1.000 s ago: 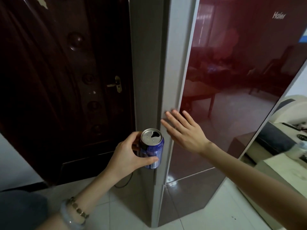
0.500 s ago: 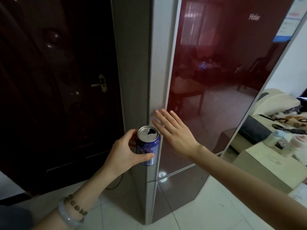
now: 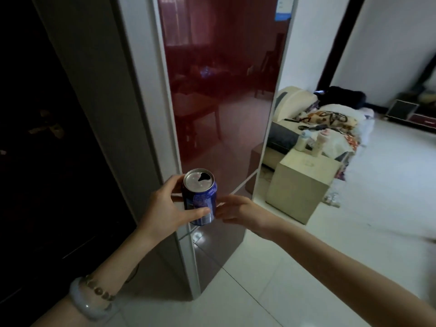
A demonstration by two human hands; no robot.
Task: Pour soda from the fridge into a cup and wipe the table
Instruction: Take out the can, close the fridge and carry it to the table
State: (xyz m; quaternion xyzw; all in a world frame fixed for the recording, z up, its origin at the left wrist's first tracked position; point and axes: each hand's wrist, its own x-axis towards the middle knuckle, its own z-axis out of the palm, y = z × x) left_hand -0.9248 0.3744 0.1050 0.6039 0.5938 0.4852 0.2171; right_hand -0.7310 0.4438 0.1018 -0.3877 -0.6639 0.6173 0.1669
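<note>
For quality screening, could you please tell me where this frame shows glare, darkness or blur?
Head view: the glossy red fridge door mirrors the room; the dark door at left is underexposed; the right hand by the can is blurred.

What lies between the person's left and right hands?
In the head view, an opened blue metal soda can: the left hand grips it, and the right hand is close on its other side; contact is unclear.
</note>
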